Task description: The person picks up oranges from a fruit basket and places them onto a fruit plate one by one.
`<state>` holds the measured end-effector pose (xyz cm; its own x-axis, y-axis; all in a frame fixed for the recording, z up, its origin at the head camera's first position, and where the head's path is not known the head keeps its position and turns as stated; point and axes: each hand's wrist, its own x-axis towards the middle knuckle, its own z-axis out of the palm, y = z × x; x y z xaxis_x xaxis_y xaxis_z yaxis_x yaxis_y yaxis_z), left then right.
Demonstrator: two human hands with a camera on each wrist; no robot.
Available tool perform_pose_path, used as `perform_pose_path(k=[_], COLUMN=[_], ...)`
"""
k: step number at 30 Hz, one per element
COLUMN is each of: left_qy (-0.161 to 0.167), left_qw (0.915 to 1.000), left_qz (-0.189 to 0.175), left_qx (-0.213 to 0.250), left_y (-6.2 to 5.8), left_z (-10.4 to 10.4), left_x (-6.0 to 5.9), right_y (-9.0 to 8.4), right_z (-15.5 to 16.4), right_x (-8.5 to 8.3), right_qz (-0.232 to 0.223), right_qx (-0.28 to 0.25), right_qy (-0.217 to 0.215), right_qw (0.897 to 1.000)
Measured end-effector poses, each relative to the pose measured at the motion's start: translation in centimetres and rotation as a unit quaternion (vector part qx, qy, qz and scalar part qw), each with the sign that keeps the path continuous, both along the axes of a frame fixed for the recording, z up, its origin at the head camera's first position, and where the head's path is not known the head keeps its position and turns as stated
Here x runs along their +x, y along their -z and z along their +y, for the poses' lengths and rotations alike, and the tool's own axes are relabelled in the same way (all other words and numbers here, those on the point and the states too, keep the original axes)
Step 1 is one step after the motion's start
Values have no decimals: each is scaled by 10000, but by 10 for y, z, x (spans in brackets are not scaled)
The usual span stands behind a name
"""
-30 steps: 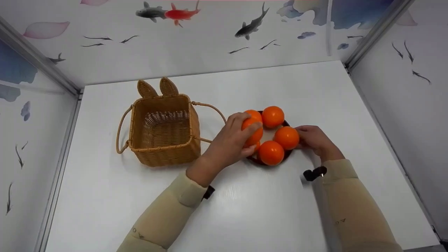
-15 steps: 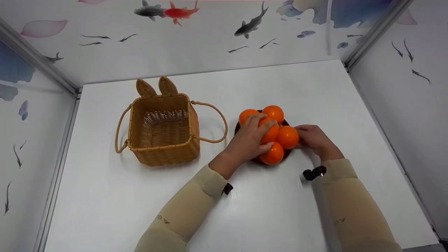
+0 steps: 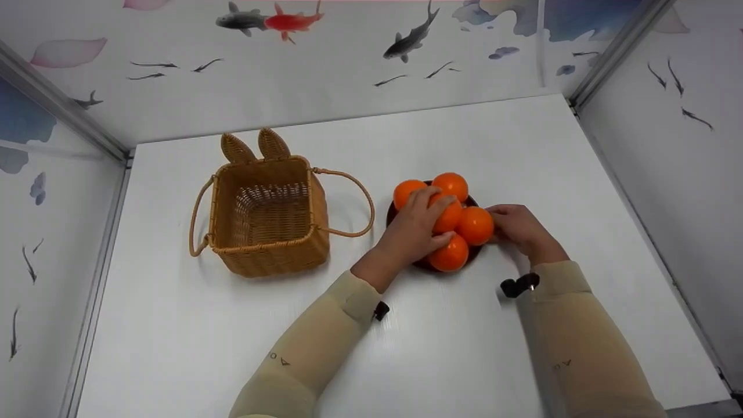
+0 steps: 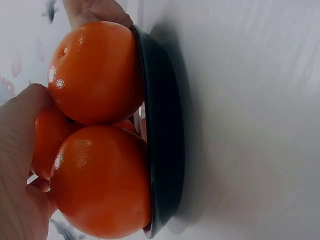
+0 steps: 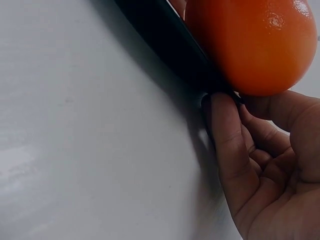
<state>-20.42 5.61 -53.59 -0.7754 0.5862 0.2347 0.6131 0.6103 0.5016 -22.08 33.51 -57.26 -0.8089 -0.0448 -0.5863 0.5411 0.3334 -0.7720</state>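
Several oranges sit in a shallow dark plate (image 4: 167, 125) on the table. My left hand (image 3: 407, 232) reaches over the plate and grips the middle orange (image 3: 448, 215), its thumb and fingers spread round it. In the left wrist view that orange shows partly behind two nearer ones, a front orange (image 4: 102, 182) and another orange (image 4: 97, 72) beside it. At the plate's right side, my right hand (image 3: 522, 230) pinches the rim between thumb and fingers, right beside an orange (image 5: 252, 42). Two more oranges stand at the plate's far side in the head view.
Left of the plate stands a square wicker basket (image 3: 273, 262) with two ear shapes at the back, nothing inside it. Its right handle (image 3: 371, 212) sticks out towards the plate. White panels (image 3: 325, 87) printed with fish enclose the white table (image 3: 418, 342).
My left hand has moved right with the orange, from the plate's left side to its middle, and then stays there. My right hand keeps hold of the rim.
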Motion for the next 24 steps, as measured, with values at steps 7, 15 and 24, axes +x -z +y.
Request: perform_pose_path(k=[7, 15, 24], left_qy=[-42, -56, -4], left_qw=[10000, 9998, 9991], left_qz=[-83, -79, -85], left_qx=[3, -153, -419], left_y=[3, 6, 6], left_z=[0, 2, 6], left_x=[-2, -4, -7], right_y=[-1, 2, -12], right_z=[0, 1, -4], right_x=[0, 0, 3], right_qz=[-4, 50, -43], right_qx=[82, 187, 157], right_qy=[-5, 2, -43], right_qw=[10000, 9998, 9999])
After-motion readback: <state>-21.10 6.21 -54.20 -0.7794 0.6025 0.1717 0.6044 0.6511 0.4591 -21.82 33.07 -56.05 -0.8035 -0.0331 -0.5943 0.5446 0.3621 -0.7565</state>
